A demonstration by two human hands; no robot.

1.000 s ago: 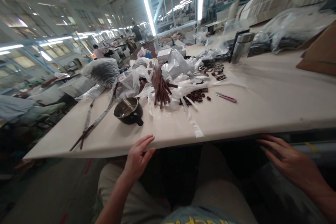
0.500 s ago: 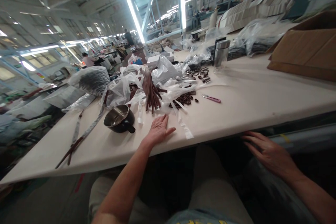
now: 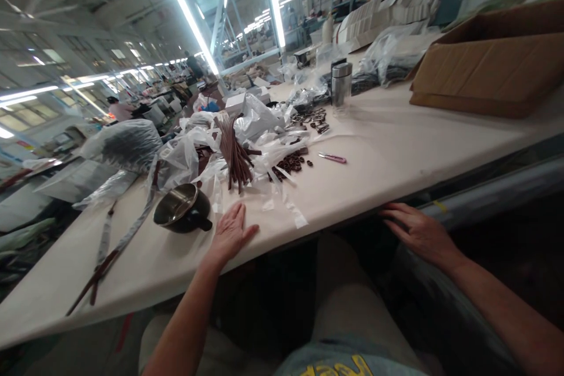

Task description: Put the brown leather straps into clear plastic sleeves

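Note:
My left hand (image 3: 231,232) lies flat on the pale tabletop (image 3: 374,153) near its front edge, thumb spread and holding nothing. Just left of it stands a dark pot with a short handle (image 3: 183,208). Beyond the fingers is a bundle of brown strips (image 3: 235,155), with a pile of small brown loops (image 3: 291,163) beside it. White tape-like strips (image 3: 294,211) lie to the hand's right. At the table's front edge my right hand (image 3: 416,229) has its fingers stretched out, the tips partly hidden at the edge; I see nothing held in it.
A small pink-handled cutter (image 3: 332,158) lies mid-table. Behind it are metal buckles (image 3: 319,120) and a steel-lidded bottle (image 3: 342,85). An open cardboard box (image 3: 489,70) occupies the right. Plastic bags (image 3: 255,120) crowd the back, and long brown strips (image 3: 103,267) cross at the left.
The view has turned a little to the right, so the table's things appear shifted left. Both hands keep about the same pose at the table; nothing has been picked up.

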